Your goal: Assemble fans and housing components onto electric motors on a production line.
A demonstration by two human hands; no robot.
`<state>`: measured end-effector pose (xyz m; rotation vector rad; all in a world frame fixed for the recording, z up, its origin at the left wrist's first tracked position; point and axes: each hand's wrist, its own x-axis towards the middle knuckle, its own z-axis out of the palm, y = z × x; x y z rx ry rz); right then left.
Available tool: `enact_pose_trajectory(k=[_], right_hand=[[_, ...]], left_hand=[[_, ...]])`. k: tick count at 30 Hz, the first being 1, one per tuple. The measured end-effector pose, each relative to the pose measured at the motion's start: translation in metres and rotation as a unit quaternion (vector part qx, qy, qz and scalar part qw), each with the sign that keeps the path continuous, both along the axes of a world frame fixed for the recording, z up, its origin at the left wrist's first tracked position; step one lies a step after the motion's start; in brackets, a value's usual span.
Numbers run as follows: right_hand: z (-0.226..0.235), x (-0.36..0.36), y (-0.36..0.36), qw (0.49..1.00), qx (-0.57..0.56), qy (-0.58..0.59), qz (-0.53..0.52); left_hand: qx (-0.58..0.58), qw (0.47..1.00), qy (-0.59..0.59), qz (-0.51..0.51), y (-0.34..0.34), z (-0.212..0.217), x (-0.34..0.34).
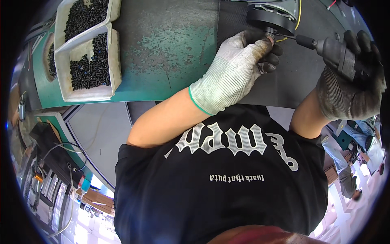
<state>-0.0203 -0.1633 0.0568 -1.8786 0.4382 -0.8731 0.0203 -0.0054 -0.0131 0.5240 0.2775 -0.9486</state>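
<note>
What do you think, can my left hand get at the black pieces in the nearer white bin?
Probably yes: the bin is open and nothing covers the pieces, but your left hand is at the round black part.

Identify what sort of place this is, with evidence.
Probably a factory assembly workshop: white plastic rectangular bins of small black screw-like parts, a dark cylindrical power driver in the right hand, and a worn green workbench.

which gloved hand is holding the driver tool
The right hand, in the dark glove; the left hand, in a pale glove with a green edge, is beside the round black part.
</note>
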Motion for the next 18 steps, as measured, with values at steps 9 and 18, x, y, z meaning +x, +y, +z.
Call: enact_pose_trajectory(k=[9, 18], right_hand=[[-0.005, 0.0, 0.0, 0.998, -0.05, 0.019, -0.03], [-0.015, -0.009, -0.033, 0.993, -0.093, 0.03, -0.059]], left_hand=[[0.017, 1.0, -0.017, 0.0, -0.002, -0.001, 0.0], [0.022, 0.999, -0.034, 0.018, -0.006, -0.002, -0.002]])
